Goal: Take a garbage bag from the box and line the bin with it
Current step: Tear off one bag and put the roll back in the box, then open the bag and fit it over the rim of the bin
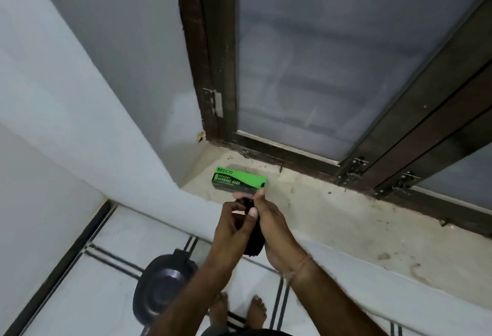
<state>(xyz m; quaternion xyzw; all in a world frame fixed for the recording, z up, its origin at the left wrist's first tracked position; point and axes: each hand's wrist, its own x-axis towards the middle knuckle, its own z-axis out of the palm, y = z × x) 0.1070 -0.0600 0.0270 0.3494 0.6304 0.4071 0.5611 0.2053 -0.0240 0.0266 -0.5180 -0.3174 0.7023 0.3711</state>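
Nearest, on the tiled floor (111,231) beside the 2 bare feet, the dark bin (162,286) stands with its lid shut. Above it the left hand (234,225) and the right hand (274,231) meet over the edge of the window sill (346,218). Both are closed on a black garbage bag (254,239), which is rolled or folded between them; the fingers (259,195) of the right hand pinch its top. Just beyond, the green box (238,179) lies on the sill, close to the window frame (306,153). To do this step well, I think the person should find the free edge and unroll it slowly, so the thin film does not tear.
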